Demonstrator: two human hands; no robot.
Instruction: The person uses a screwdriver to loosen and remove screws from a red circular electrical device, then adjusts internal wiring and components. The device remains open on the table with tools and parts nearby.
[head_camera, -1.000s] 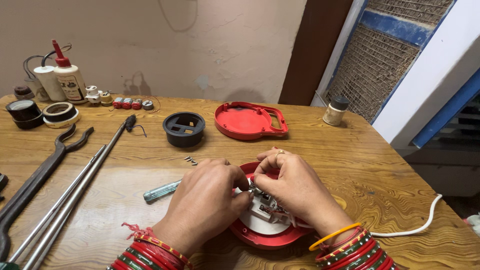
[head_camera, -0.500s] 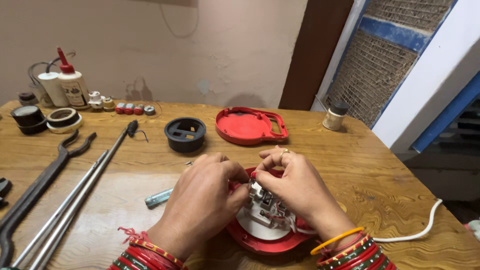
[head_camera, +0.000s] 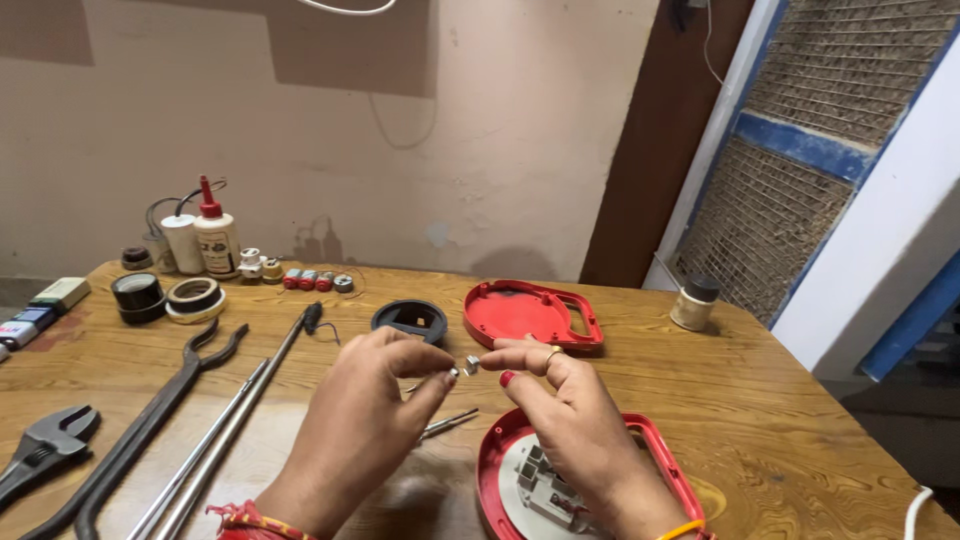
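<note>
Both hands have lifted off the open red housing (head_camera: 585, 478) since a second ago. The left hand (head_camera: 365, 420) and right hand (head_camera: 560, 405) now pinch one small metal part (head_camera: 470, 364) between their fingertips, raised above the housing on the table (head_camera: 780, 420); the part is evidently freed.

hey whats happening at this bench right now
A person at a wooden table holds a tiny metal part up between the fingertips of the left hand and right hand. Below the hands lies an opened red casing with grey and white innards exposed; its red cover and a black ring-shaped piece sit farther back. Long tongs and a wrench lie to the left.
</note>
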